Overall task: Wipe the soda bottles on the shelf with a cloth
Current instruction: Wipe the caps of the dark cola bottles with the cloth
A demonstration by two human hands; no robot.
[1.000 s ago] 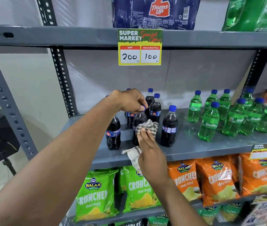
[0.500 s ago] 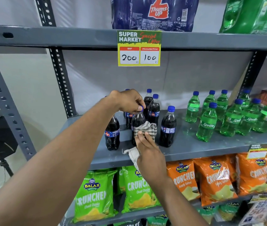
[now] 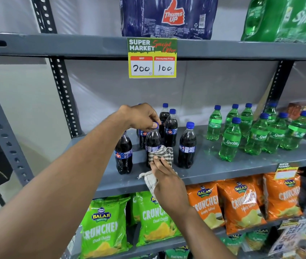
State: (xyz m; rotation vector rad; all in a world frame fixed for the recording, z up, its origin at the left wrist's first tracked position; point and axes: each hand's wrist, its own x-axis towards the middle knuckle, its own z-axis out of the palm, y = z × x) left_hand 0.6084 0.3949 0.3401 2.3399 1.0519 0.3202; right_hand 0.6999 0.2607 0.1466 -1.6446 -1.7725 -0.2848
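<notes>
Cola bottle [image 3: 153, 141] dark-filled, left hand [image 3: 141, 116] grip pinching cap, right hand [image 3: 167, 182] grip pressing cloth [image 3: 160, 156].

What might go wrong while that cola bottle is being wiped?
The cola bottle is steadied only at its cap by the left hand, so the right hand pushing the cloth could tip it. Neighbouring dark bottles stand close and might get knocked over.

**One head-worn view, close to the shelving**

The single wide-angle camera looks forward and slightly down, from arm's reach, at the grey metal middle shelf [image 3: 223, 171]. The upper grey shelf edge [image 3: 55, 46] crosses the top; lines bend near the borders.
</notes>
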